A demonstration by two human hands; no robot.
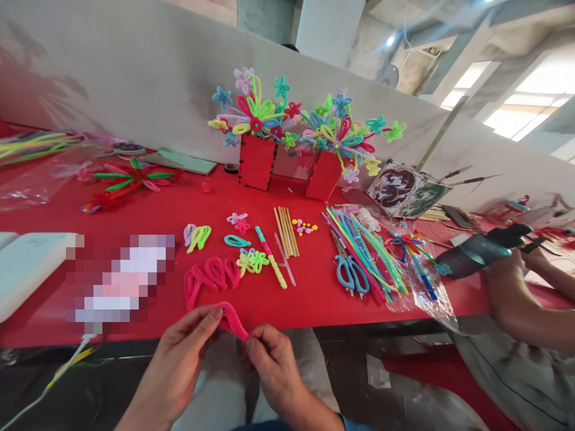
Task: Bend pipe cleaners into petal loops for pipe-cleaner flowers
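A pink pipe cleaner (232, 321), bent into a loop, is held between my two hands just over the table's front edge. My left hand (186, 341) pinches its left end between thumb and fingers. At the other end, my right hand (272, 357) grips it with thumb against curled fingers. Behind them several pink pipe-cleaner loops (215, 273) lie in a row on the red table (157, 281). Close by are yellow-green flowers (253, 262), a teal loop (237, 240), lilac and green loops (197, 237), and a yellow-wrapped stick (276, 272).
Blue-handled scissors (353, 274) lie beside a bundle of straight pipe cleaners (366, 254). Wooden sticks (286, 230) and small beads (304, 227) are mid-table. Two red vases (257, 163) hold pipe-cleaner flowers at the back. A dark bottle (478, 254) stands near another person's arm (516, 299) at right.
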